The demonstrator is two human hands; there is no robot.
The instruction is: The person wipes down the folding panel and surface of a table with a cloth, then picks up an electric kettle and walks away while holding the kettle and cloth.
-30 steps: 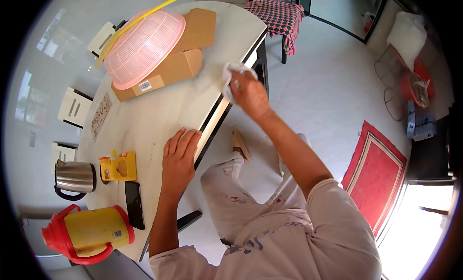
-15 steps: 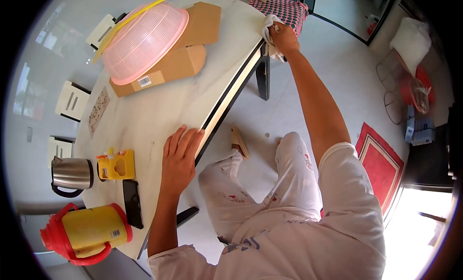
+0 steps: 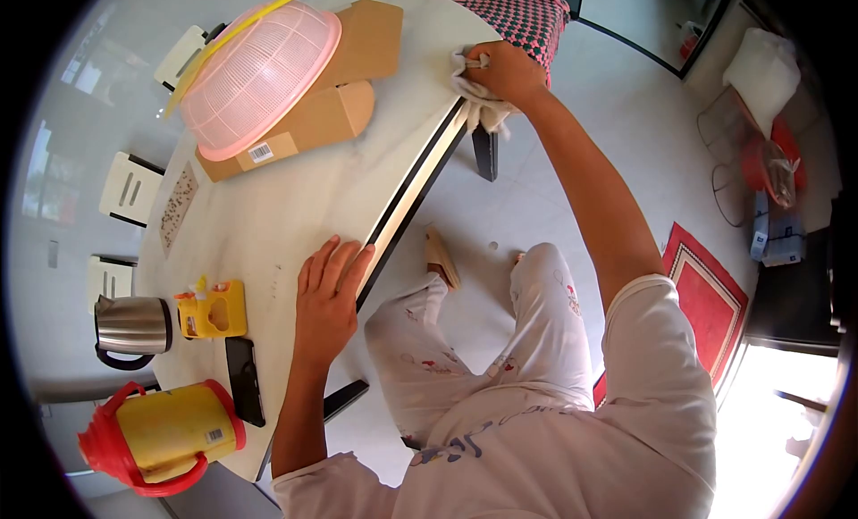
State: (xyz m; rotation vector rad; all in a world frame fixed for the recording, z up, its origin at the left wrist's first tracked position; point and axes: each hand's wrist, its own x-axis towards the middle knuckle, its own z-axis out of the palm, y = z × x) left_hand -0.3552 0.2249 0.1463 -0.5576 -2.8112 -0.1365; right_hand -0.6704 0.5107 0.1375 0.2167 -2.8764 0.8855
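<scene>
My right hand [image 3: 509, 72] is closed around a whitish cloth [image 3: 478, 90], pressing it on the far end of the marble-patterned table [image 3: 349, 193]. Part of the cloth hangs over the table's edge. Nearer to me, my left hand [image 3: 327, 291] lies flat on the tabletop beside the edge, fingers spread and holding nothing. Beyond it a pink mesh basket [image 3: 264, 81] leans on a brown cardboard box [image 3: 313, 130], with a yellow stick [image 3: 246, 23] across the basket.
Left of my left hand are a black phone [image 3: 244, 380], a yellow holder [image 3: 219, 311], a steel kettle [image 3: 134, 325] and a yellow-red thermos [image 3: 170, 434]. White chairs [image 3: 131, 188] line the far side. A checked cloth-covered seat [image 3: 527, 19] stands past the table end; a red mat [image 3: 706, 296] lies right.
My right hand has moved the cloth left, from the table's edge further onto the top. My left hand stays flat in nearly the same place.
</scene>
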